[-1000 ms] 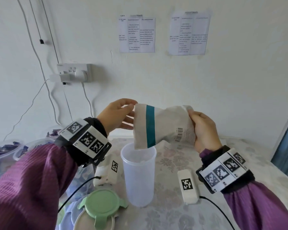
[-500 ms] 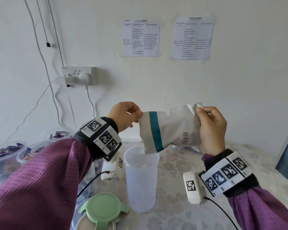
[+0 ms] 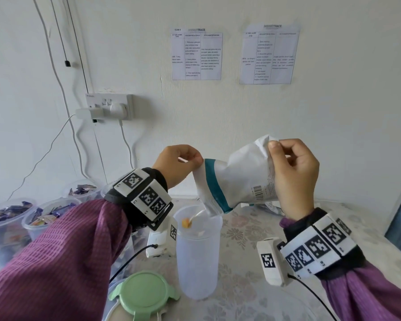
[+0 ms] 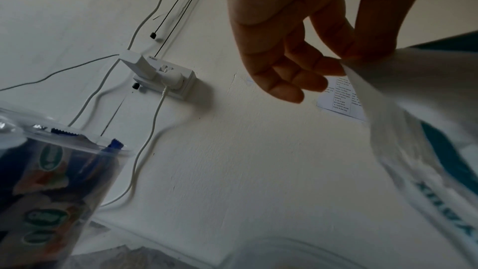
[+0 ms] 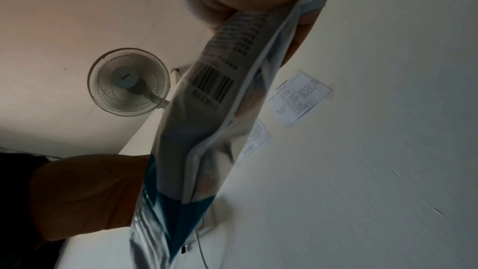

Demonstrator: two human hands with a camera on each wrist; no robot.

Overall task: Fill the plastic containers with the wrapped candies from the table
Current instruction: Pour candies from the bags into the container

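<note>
A white candy bag (image 3: pixel 239 179) with a teal band is tilted mouth-down over a tall clear plastic container (image 3: pixel 197 258) standing on the table. My left hand (image 3: pixel 183 161) pinches the bag's upper mouth corner. My right hand (image 3: pixel 292 172) grips the raised bottom end. A yellow wrapped candy (image 3: pixel 186 223) is falling at the container's rim. In the left wrist view the fingers (image 4: pixel 297 81) pinch the bag (image 4: pixel 426 114) edge. In the right wrist view the bag (image 5: pixel 217 114) hangs down from my hand, barcode showing.
A green lid (image 3: pixel 144 295) lies in front of the container. Several clear tubs of wrapped candies (image 3: pixel 7 218) stand at the left by the wall. A wall socket (image 3: pixel 111 107) with cables hangs above them. A flowered tablecloth (image 3: pixel 245 232) covers the table.
Both hands lifted the bag higher, the right end most, so it tilts more steeply. A yellow candy has come out of the mouth into the container's top.
</note>
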